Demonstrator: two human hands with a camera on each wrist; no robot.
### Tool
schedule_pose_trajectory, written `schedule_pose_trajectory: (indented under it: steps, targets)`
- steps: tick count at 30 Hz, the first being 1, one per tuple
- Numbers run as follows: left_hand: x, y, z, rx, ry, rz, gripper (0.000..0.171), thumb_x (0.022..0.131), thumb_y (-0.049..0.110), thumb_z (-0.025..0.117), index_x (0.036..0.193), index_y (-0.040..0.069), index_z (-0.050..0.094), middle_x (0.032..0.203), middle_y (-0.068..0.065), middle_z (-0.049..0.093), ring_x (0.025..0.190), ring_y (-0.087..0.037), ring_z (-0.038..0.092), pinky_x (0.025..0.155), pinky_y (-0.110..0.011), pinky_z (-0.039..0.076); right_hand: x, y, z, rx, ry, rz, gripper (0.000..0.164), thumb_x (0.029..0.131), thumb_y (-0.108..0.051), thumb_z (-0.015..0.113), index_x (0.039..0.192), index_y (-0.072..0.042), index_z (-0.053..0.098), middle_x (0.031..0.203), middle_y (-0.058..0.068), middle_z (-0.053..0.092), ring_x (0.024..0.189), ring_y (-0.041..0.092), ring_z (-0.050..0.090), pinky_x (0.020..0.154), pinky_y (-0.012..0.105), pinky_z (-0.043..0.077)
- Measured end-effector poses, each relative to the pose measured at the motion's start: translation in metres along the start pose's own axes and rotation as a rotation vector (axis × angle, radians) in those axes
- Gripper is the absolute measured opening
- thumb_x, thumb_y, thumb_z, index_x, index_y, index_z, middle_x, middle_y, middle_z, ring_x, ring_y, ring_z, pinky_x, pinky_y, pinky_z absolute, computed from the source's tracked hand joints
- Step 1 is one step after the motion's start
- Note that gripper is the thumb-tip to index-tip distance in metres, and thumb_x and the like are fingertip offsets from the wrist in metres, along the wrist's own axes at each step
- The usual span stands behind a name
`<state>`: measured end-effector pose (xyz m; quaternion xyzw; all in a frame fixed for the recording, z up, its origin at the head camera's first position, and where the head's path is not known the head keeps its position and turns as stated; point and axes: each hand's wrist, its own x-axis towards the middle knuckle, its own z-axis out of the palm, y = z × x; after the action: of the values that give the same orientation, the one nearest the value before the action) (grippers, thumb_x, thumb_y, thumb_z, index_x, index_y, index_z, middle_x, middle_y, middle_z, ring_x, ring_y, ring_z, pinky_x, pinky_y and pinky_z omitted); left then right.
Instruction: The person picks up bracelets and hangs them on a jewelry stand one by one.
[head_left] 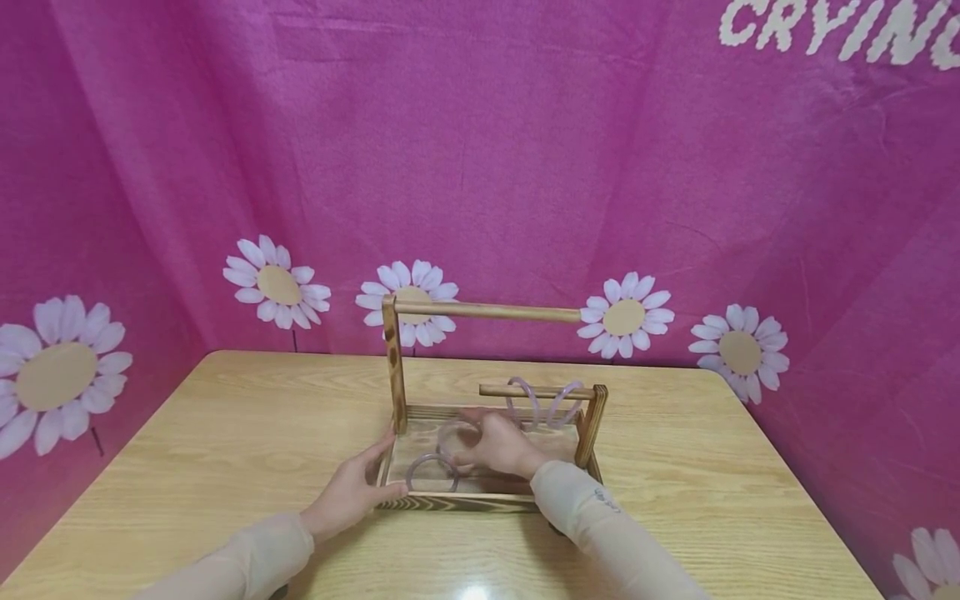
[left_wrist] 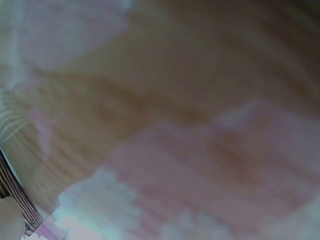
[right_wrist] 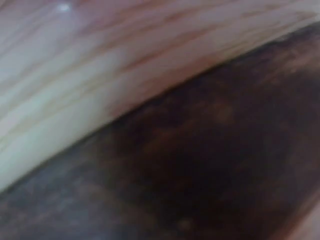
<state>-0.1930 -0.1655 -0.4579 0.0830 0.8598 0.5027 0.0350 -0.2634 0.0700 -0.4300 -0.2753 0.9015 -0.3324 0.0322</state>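
Note:
A wooden bangle stand [head_left: 457,503] with a shallow tray base sits on the table in the head view. My left hand [head_left: 348,492] rests at its left front corner, thumb on the front rim and fingers stretched along the left end. Inside the tray, my right hand [head_left: 498,443] pinches a pale purple bangle [head_left: 442,433] between thumb and fingers. Another bangle [head_left: 432,457] leans upright near the front rim. Two lilac bangles, one [head_left: 523,385] left of the other [head_left: 564,398], hang on the short lower rod [head_left: 491,390]. Both wrist views are blurred; the left shows a striped wood edge [left_wrist: 15,190].
A tall left post [head_left: 393,367] carries the long upper rod [head_left: 487,312], which reaches rightward above the tray. At the right end a shorter post [head_left: 592,427] bears the lower rod. The wooden table [head_left: 247,433] backs onto a magenta cloth [head_left: 465,167] with daisies.

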Motion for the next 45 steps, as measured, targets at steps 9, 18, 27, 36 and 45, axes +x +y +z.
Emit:
schedule_pose_trajectory:
  steps: [9,18,27,36,45]
  targets:
    - [0.000,0.001,0.000,-0.016,-0.007,0.004,0.085,0.074,0.028,0.075,0.143,0.007,0.031,0.149,-0.013,0.026,0.137,-0.035,0.021,0.111,-0.052,0.018,-0.003,-0.019,-0.006,0.071,0.006,-0.011,0.073,0.068,-0.033,0.079,0.131,-0.008,0.050,0.131,0.008,0.053,0.112,0.025,0.055,0.096,0.039,0.047]
    - [-0.001,0.001,-0.001,-0.004,-0.013,-0.003,0.085,0.074,0.030,0.075,0.143,0.008,0.031,0.149,-0.014,0.026,0.136,-0.036,0.022,0.110,-0.055,0.019,-0.007,-0.033,-0.011,0.080,0.015,-0.071,0.076,0.069,-0.032,0.079,0.134,-0.008,0.046,0.127,0.002,0.051,0.106,0.023,0.057,0.093,0.034,0.048]
    - [0.001,0.000,0.001,0.007,0.000,0.005,0.084,0.074,0.029,0.075,0.142,0.006,0.032,0.148,-0.014,0.028,0.136,-0.036,0.023,0.111,-0.054,0.018,-0.015,-0.040,-0.009,0.061,0.047,-0.075,0.078,0.068,-0.029,0.080,0.135,-0.010,0.045,0.127,0.005,0.045,0.110,0.022,0.050,0.095,0.040,0.045]
    - [0.001,-0.003,0.001,0.001,-0.009,-0.005,0.086,0.074,0.029,0.075,0.143,0.007,0.029,0.149,-0.012,0.027,0.137,-0.034,0.022,0.111,-0.053,0.019,-0.019,-0.040,-0.010,0.072,0.059,-0.076,0.076,0.067,-0.033,0.080,0.133,-0.016,0.047,0.130,-0.001,0.046,0.115,0.022,0.049,0.099,0.041,0.043]
    - [0.001,0.001,0.000,0.004,-0.009,0.001,0.084,0.075,0.029,0.074,0.142,0.005,0.030,0.147,-0.016,0.029,0.136,-0.036,0.023,0.111,-0.052,0.019,-0.022,-0.046,-0.012,0.225,0.032,-0.103,0.079,0.070,-0.027,0.079,0.137,-0.014,0.041,0.134,0.002,0.046,0.118,0.026,0.051,0.099,0.033,0.045]
